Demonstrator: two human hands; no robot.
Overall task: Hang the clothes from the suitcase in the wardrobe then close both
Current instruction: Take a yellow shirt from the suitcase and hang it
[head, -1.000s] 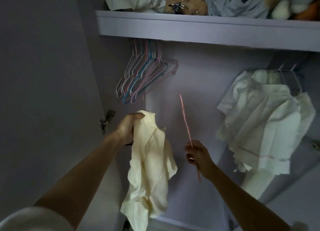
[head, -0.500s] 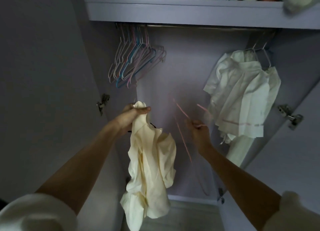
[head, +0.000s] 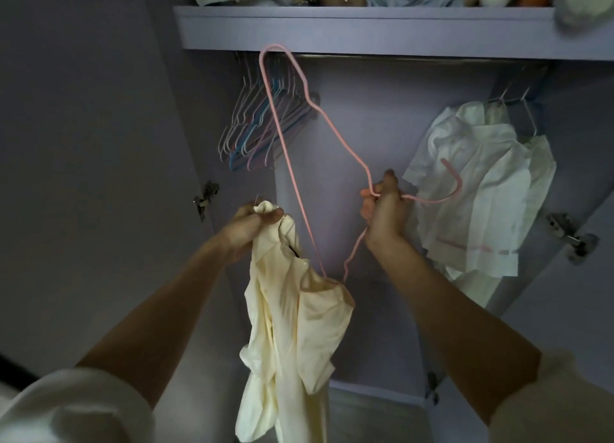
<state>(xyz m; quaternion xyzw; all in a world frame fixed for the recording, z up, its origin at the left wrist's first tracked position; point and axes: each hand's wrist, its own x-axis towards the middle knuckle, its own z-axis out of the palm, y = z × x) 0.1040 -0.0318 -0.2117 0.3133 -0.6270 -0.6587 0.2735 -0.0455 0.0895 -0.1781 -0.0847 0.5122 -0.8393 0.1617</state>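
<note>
Two bare forearms reach up from the lower corners, each ending in a bare hand — left hand (head: 247, 225), right hand (head: 385, 210). Short, loose white fabric sleeves (head: 76, 406) cover the upper arms — soft and slightly rumpled. No rings, watch or bracelets show.

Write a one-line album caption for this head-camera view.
Left hand grips a cream shirt while the right hand feeds a pink hanger into it.
</note>
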